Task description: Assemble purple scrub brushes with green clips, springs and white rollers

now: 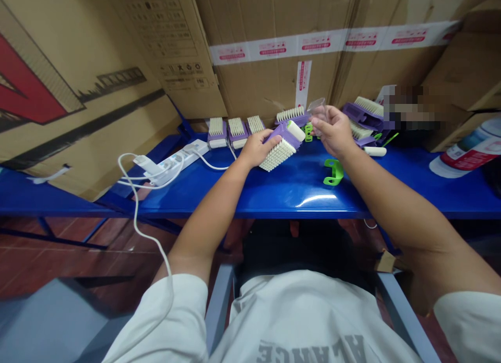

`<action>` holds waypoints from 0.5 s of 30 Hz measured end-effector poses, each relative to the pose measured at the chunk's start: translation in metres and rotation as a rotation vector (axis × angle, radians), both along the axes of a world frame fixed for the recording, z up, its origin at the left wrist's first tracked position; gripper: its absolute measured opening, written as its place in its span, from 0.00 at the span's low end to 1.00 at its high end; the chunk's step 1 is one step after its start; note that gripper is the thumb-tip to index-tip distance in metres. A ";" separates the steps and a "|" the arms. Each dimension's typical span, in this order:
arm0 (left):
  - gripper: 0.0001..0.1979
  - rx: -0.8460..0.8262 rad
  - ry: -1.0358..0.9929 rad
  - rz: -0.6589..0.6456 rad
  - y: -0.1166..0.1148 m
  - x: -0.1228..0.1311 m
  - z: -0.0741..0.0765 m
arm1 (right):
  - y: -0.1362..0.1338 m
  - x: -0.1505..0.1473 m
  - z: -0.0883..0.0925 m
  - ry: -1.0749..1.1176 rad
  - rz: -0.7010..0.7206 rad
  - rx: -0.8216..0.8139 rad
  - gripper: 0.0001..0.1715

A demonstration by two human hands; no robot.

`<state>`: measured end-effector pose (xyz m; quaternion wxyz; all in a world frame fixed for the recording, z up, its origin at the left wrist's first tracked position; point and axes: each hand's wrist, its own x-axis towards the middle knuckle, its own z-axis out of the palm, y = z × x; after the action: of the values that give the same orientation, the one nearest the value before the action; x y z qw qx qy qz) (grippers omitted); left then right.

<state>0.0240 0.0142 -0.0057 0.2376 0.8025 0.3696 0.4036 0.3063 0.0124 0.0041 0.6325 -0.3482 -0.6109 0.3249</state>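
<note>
My left hand grips a brush with a purple back and white bristles, tilted over the blue table. My right hand pinches a small clear plastic piece above the table's back edge. Three upright purple brushes stand in a row left of my hands. More purple brushes lie piled beyond my right hand, beside a white bar. A green plastic clip lies on the table below my right wrist.
A white power strip with plugs and white cables lies at the table's left. Cardboard boxes line the back. A white and red bottle lies at the right. A blurred patch hides part of the pile.
</note>
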 end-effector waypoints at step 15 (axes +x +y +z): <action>0.34 -0.006 0.017 -0.029 -0.005 0.002 0.004 | -0.017 -0.014 0.001 -0.087 0.042 0.008 0.46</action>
<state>0.0256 0.0097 -0.0016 0.2427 0.8105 0.3613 0.3919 0.2921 -0.0047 0.0048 0.5998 -0.3464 -0.6463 0.3202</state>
